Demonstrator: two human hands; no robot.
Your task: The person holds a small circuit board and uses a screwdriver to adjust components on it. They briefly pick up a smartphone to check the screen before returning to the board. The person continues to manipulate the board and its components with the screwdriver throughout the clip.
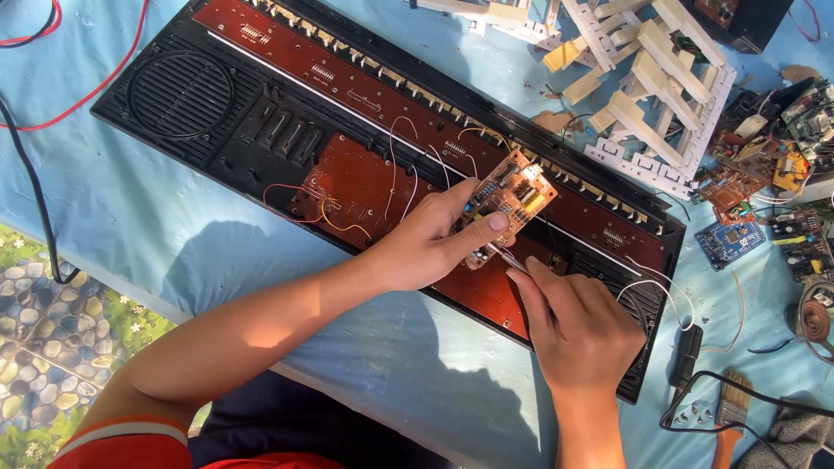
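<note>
Left hand (426, 239) holds circuit board (508, 195) above blue cloth (130, 217).

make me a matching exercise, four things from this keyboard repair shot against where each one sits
Things:
1. small circuit board
2. round speaker grille
3. paintbrush
4. white key frame

Places:
A. bottom right, on the blue cloth
B. far left end of the black keyboard case
C. top right, beyond the case
D. held in the left hand over the case

Pairs: 1-D, 2-B, 3-A, 4-C
</note>
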